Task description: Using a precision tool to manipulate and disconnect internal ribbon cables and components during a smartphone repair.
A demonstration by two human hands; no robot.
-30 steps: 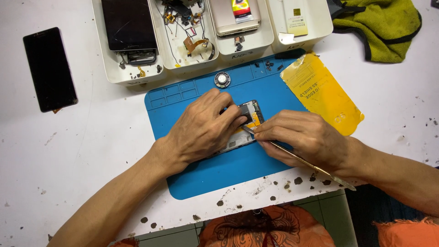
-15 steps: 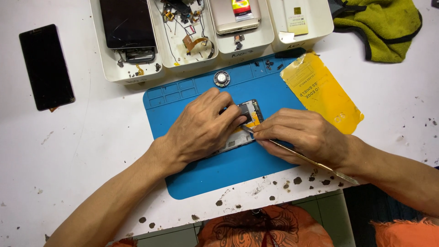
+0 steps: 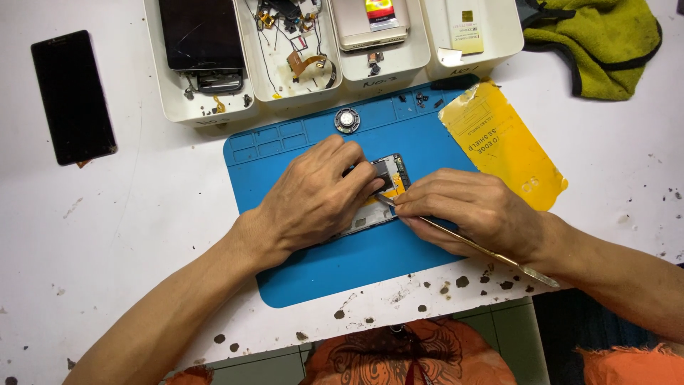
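Left hand (image 3: 313,203) pins opened phone (image 3: 388,178); right hand (image 3: 474,210) pinches metal spudger (image 3: 491,253) (tip touching phone).

I see open blue mat (image 3: 399,264) below both hands and bare worktop (image 3: 142,214) to the left. Ahead, white trays (image 3: 285,100) wall off the far edge, a round speaker (image 3: 347,120) sits before them, and yellow film (image 3: 502,142) crowds the right side.
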